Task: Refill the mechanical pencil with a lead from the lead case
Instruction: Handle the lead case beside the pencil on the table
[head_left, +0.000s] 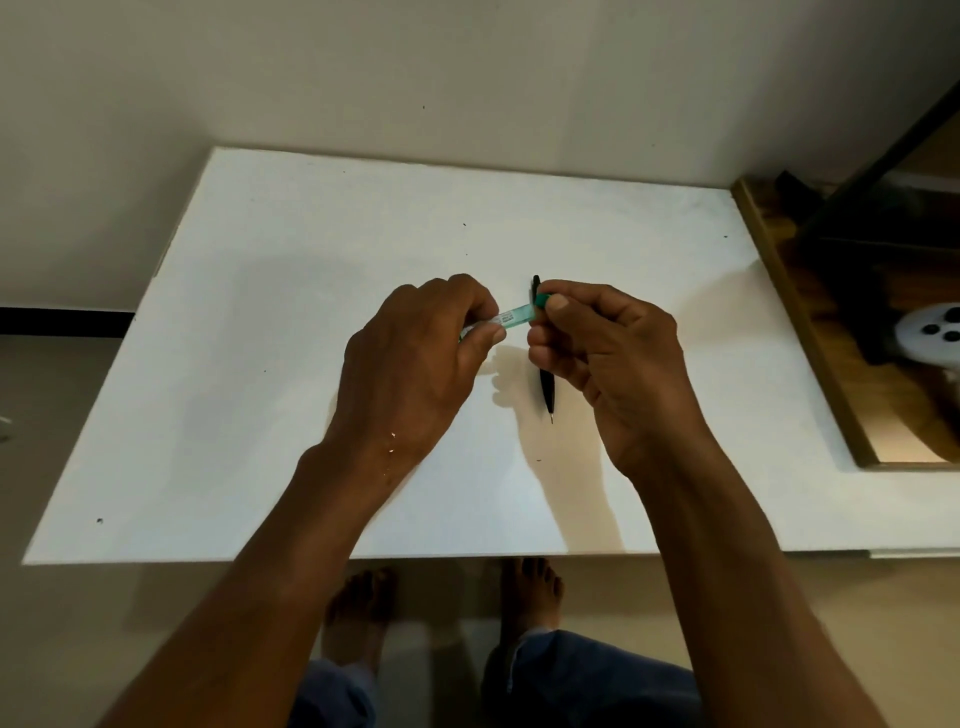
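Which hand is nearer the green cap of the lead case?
Right. The right hand pinches the green cap between thumb and fingertips, over the black pencil. The left hand grips the lead case at its opposite end, apart from the cap.

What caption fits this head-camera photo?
Left hand holds clear green lead case; right hand grips its cap beside black mechanical pencil.

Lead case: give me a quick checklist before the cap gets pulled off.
1. Left hand holds the lead case body: ok.
2. Right hand pinches the green cap: ok.
3. Cap still on case: ok.
4. Mechanical pencil within reach, behind the right hand: ok; whether it lies on the table or is held: cannot tell.
5. Leads inside case: cannot tell.
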